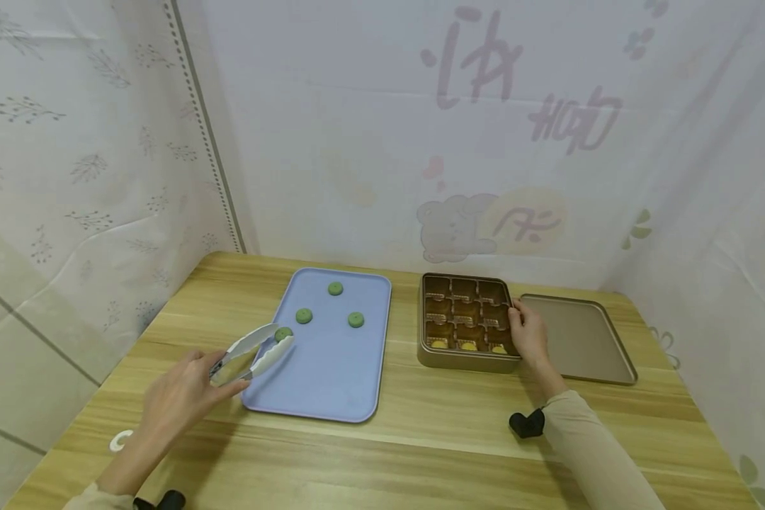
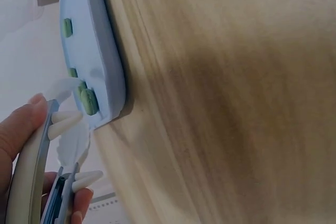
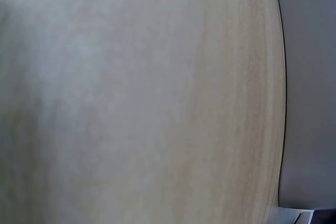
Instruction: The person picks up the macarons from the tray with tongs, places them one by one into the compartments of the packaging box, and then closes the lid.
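- Wooden table (image 1: 421, 425) carries everything — a lilac tray (image 1: 331, 382) on the left, a gold tin (image 1: 465, 361) with a grid of compartments to its right, and the tin's lid (image 1: 580, 347) lying flat just beside the tin.
- Left hand (image 1: 178, 400) grips a pair of white tongs (image 1: 251, 352); the tongs' tips close on a green cookie (image 1: 283, 333) at the tray's near-left edge.
- Three more green cookies (image 1: 336, 288) sit apart from one another on the far half of the tray.
- Right hand (image 1: 528, 333) rests on the right wall of the tin, fingers curled over its rim.
- Yellow pieces (image 1: 467, 346) show in the tin's nearest row; the farther compartments look brown, and their contents cannot be told.
- Only the head view shows both hands and the tin.
- Left wrist view is close and turned sideways — it shows the fingers (image 2: 21, 129) round the tong arms (image 2: 31, 182), the tray's rounded corner (image 2: 113, 87) and the green cookie (image 2: 88, 100) at that corner.
- Right wrist view shows only blurred wood grain (image 3: 157, 103) and the table's edge; neither the hand nor the tin appears there.
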A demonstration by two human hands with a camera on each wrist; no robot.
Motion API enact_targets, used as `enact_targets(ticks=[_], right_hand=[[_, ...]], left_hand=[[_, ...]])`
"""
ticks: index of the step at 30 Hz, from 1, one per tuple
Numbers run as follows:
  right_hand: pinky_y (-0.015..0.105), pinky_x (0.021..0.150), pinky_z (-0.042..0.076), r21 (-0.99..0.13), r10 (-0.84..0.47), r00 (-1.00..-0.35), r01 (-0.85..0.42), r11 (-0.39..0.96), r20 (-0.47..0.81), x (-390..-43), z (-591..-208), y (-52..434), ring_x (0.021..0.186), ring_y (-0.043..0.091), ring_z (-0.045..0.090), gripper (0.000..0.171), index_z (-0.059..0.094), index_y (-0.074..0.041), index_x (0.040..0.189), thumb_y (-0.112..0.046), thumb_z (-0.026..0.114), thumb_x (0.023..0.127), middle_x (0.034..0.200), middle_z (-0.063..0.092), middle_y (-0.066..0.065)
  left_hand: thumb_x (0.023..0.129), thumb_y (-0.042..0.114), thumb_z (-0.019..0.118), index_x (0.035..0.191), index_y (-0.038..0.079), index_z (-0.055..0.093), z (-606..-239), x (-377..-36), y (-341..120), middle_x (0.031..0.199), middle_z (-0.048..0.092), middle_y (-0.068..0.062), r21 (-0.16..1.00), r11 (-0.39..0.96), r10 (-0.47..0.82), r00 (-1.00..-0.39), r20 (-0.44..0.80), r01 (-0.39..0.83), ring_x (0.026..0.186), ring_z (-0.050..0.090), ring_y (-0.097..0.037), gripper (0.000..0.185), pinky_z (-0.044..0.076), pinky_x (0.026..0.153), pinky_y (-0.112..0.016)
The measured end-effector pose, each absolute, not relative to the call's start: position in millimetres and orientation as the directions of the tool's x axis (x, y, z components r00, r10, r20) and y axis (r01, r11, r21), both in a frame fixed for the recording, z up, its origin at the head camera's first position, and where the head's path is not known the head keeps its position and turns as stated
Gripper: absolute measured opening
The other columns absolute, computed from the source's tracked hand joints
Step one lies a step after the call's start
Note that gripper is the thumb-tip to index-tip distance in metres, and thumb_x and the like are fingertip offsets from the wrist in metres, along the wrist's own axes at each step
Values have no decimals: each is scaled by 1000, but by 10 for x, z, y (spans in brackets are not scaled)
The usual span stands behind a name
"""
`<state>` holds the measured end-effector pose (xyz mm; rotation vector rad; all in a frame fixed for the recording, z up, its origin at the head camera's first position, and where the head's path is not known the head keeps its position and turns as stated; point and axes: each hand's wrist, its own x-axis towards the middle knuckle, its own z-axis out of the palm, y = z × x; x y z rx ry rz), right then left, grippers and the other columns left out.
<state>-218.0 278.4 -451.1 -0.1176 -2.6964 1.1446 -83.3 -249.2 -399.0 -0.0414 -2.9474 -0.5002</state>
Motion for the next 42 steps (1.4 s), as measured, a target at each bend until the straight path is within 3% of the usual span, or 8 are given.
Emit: enact_targets(ticks=[6,12,34,42], right_hand=[[57,98,45,-725,155,-974,-13,688,164,-2183,-4513,2782,115,46,56,42,46,8,140,-15,38,106,129,56,33],[57,95,46,-726,152,-974,-19,687,169,-2185,-4522,2786,113,47,57,42,45,8,140,-14,38,106,129,56,34],[58,91,47,-719,159,-969,-26,694,188,-2192,-4543,2790,107,47,59,41,47,9,139,-13,39,105,125,58,34],[57,98,44,-726,161,-973,-8,687,163,-2203,-4548,2799,117,47,55,42,45,9,140,-15,38,106,134,52,33]], left_hand=[[75,45,80,121,-2,64,-3958,-902,-2479,87,58,-14,297,954,6,-994,113,39,58,43,-17,67,31,46,-30],[75,45,80,120,-3,64,-3915,-972,-2457,93,60,-20,280,959,9,-996,86,33,62,45,-18,68,32,46,-31],[75,43,80,117,0,67,-3872,-1055,-2403,92,63,-16,235,970,42,-996,75,59,61,47,-18,61,36,46,-31],[76,43,80,117,2,68,-3891,-1068,-2412,90,61,-13,239,969,42,-997,66,57,61,47,-18,59,35,46,-31]])
